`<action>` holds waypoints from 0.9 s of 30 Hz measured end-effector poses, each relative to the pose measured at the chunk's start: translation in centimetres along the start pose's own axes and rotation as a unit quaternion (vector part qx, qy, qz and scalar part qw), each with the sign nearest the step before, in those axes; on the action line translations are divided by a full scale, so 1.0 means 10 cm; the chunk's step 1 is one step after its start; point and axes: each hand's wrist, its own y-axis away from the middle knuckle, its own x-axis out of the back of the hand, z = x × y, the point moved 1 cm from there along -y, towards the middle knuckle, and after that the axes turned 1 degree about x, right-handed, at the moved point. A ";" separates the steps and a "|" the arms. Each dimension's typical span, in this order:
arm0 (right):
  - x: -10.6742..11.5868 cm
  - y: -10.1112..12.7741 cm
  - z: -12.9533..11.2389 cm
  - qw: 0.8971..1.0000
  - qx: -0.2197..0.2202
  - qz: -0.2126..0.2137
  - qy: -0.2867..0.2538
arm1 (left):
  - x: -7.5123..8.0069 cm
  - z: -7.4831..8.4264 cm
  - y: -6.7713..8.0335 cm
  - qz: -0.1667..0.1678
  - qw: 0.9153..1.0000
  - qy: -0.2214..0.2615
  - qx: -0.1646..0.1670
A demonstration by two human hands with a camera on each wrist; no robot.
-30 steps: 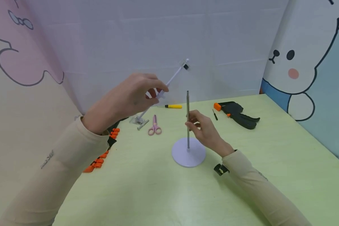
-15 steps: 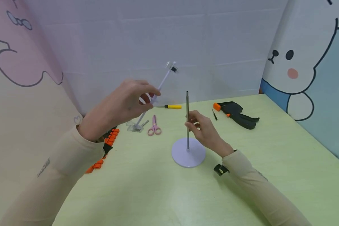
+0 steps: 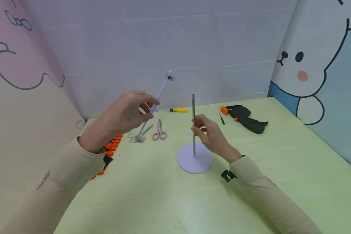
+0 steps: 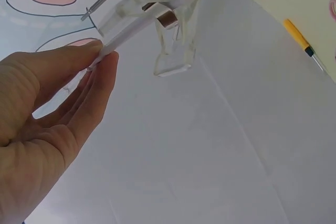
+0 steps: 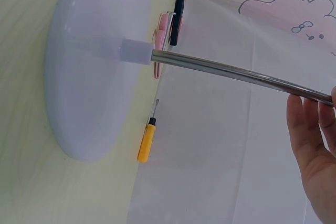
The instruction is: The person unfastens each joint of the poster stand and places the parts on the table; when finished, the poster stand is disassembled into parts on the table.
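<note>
Two parts are in hand: my left grip [image 3: 121, 113], pinched on the white bar [image 3: 162, 87], has moved lower and farther left of the metal pole [image 3: 194, 107], so no joining appears under way. My right grip [image 3: 213, 136], unchanged, pinches that pole upright on its round base [image 3: 184, 162]. On the bench [image 3: 163, 195], pink scissors [image 3: 160, 130] lie between bar and base; a yellow-handled screwdriver [image 3: 179, 110] lies behind.

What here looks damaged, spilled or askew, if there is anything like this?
Nothing stands out. The metal rod stands upright on its round base, held by the right hand. The pale bar with clear clips slants, but the left hand holds it in the air. I see no spill or damage.
</note>
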 end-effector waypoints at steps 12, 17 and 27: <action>-0.01 0.00 0.00 1.000 -0.006 -0.001 0.003 | -0.12 -0.12 0.14 0.027 0.999 0.029 -0.001; -0.01 0.00 0.01 1.000 -0.003 0.000 0.002 | -0.20 -0.20 0.21 0.044 0.998 0.042 0.006; 0.00 0.00 0.01 1.000 -0.004 -0.001 0.008 | -0.35 -0.33 0.32 0.045 0.994 0.088 0.047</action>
